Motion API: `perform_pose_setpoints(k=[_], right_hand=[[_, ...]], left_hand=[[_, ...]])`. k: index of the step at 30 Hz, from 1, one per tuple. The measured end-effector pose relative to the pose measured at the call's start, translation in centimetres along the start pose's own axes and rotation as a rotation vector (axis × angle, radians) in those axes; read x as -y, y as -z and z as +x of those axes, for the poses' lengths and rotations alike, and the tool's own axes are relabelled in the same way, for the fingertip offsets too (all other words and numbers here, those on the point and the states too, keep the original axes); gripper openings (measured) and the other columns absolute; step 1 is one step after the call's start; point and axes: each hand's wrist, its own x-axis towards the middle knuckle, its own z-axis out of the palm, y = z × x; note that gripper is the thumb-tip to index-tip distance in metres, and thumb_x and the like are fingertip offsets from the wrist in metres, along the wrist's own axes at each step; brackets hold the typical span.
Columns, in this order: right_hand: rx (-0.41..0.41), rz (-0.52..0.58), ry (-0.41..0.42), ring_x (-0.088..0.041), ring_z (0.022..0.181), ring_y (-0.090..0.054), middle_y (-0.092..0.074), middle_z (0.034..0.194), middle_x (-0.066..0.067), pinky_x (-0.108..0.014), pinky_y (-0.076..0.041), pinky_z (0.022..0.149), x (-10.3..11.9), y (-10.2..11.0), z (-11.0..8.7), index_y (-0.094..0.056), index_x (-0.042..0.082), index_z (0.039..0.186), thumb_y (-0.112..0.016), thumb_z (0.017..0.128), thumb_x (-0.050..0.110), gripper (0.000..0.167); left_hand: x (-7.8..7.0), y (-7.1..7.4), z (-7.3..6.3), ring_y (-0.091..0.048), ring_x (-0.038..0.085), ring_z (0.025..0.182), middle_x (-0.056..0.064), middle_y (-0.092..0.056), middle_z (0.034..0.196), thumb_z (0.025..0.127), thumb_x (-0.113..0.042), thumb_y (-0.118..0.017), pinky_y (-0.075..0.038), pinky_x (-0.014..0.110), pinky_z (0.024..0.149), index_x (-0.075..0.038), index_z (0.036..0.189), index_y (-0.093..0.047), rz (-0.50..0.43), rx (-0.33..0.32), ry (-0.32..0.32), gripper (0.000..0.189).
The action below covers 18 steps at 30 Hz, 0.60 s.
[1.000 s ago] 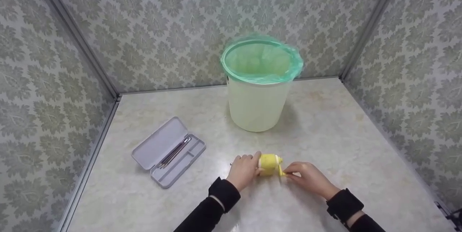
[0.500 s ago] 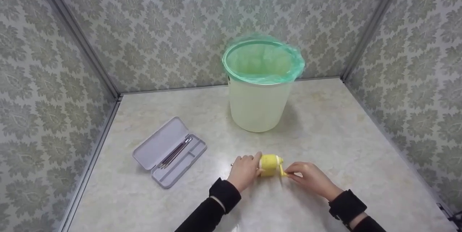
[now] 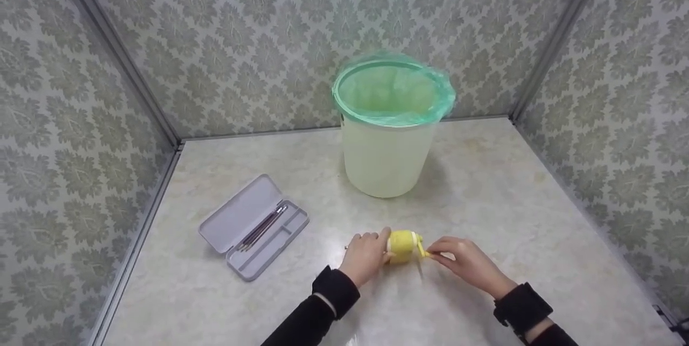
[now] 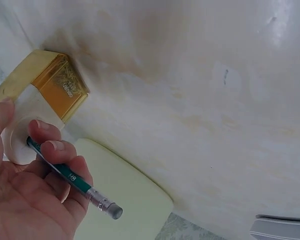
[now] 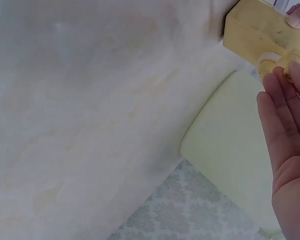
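A yellow crank pencil sharpener (image 3: 401,245) lies on its side on the table, in front of the bin. My left hand (image 3: 364,255) grips its white front end. From that front a green HB pencil (image 4: 68,173) sticks out, with the left fingers curled along it and its eraser end free. The pencil's tip is hidden inside the sharpener. Dark shavings show through the clear orange drawer (image 4: 60,89). On the other side, my right hand (image 3: 467,263) pinches the knob of the yellow crank (image 3: 422,249) between thumb and fingertips.
An open grey pencil case (image 3: 245,218) with several pencils (image 3: 262,227) inside lies at the left. Behind the sharpener stands a pale bin (image 3: 386,160) lined with a green bag (image 3: 395,119). Patterned wall panels (image 3: 301,44) border the table (image 3: 506,200).
The crank has swung slightly upward, and my right hand has risen a little with it. The left hand and the sharpener hold nearly the same place.
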Motion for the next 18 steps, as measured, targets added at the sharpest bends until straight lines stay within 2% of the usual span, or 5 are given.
perform_pose_setpoints(k=[5,11,18], right_hand=[[-0.058,-0.009,0.001,-0.015,0.085,-0.073,-0.078,0.093,0.002,-0.034,-0.061,0.074,-0.2,0.6,1.1,-0.079,0.012,0.098,-0.077,0.086,-0.001,0.018],[-0.048,-0.059,-0.020,-0.017,0.086,-0.073,-0.077,0.093,0.000,-0.035,-0.061,0.076,-0.6,1.1,2.3,-0.079,0.010,0.098,-0.076,0.088,0.003,0.013],[-0.044,-0.102,-0.030,-0.019,0.085,-0.073,-0.077,0.092,-0.002,-0.036,-0.061,0.077,-1.1,1.3,3.5,-0.080,0.009,0.098,-0.076,0.088,0.004,0.012]], left_hand=[[0.1,-0.1,0.1,-0.069,0.020,0.079,0.004,-0.074,0.090,0.093,-0.043,-0.070,-0.056,0.032,0.077,-0.013,0.129,-0.054,0.035,-0.025,-0.015,0.049],[0.0,-0.2,0.1,-0.067,0.019,0.076,0.003,-0.074,0.088,0.093,-0.042,-0.070,-0.054,0.029,0.072,-0.013,0.126,-0.055,0.011,-0.015,-0.024,0.047],[-0.1,-0.1,0.3,-0.069,0.019,0.078,0.003,-0.074,0.090,0.093,-0.041,-0.070,-0.055,0.030,0.075,-0.013,0.128,-0.055,0.000,-0.004,-0.026,0.048]])
